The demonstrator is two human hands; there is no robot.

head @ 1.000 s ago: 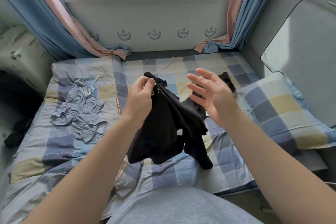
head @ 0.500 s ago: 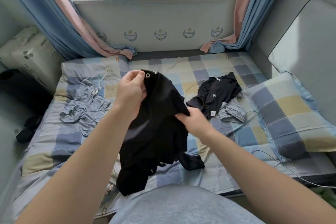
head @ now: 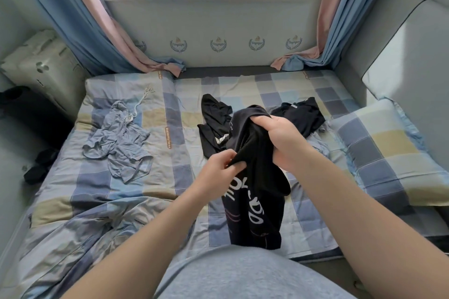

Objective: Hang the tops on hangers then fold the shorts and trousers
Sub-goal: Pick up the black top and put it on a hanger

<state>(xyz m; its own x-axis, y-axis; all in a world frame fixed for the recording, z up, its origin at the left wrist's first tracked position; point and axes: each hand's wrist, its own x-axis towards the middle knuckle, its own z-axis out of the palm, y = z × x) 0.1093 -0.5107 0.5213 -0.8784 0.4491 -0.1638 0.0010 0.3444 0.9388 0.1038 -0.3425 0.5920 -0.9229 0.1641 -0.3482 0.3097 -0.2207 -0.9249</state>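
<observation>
**Limp black top bunching in both hands**

Left of the checked pillow (head: pixel 388 153), the black top (head: pixel 255 213) is hanging soft and light. The left hand (head: pixel 220 173) is pinching a fold; the right hand (head: pixel 283 141) is clenching its grip on bunched cloth. The shoulder seams are probably offering a truer hold.

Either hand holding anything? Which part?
Both hold the black printed garment: left hand pinches a fold of fabric, right hand grips its bunched upper part.
</observation>
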